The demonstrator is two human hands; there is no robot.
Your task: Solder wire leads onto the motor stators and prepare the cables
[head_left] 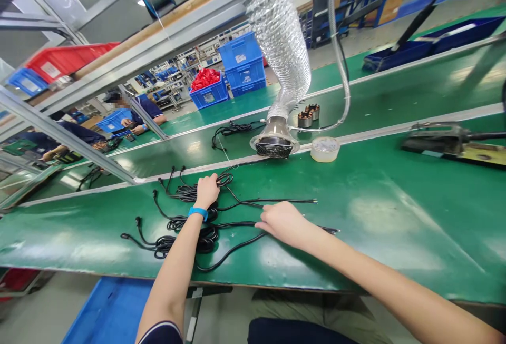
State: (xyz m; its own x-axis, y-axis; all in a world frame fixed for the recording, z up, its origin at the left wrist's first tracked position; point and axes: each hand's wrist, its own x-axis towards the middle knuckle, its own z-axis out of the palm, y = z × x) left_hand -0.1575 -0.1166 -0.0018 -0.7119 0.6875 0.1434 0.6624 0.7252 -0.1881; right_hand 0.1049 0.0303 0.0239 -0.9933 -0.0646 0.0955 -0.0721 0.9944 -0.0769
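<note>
Several coiled black cables lie side by side on the green workbench (371, 207), their plugs pointing left and their stripped ends right. My left hand (207, 191), with a blue band at the wrist, is closed over the farthest cable coil (185, 193). To its right, my right hand (282, 220) has its fingers closed around the straight length of a black cable (237, 224); its palm hides part of the cables below. Bare wire tips (334, 231) stick out beyond that hand. The nearest coil (164, 246) rests close to the bench's front edge.
A fume duct (290, 65) hangs down to a black fan (274, 147) beyond my hands. Beside it sit a tape roll (324, 149) and copper-wound motor parts (308, 116). A metal post (67, 133) rises at left. Co-workers (148, 112) sit farther off.
</note>
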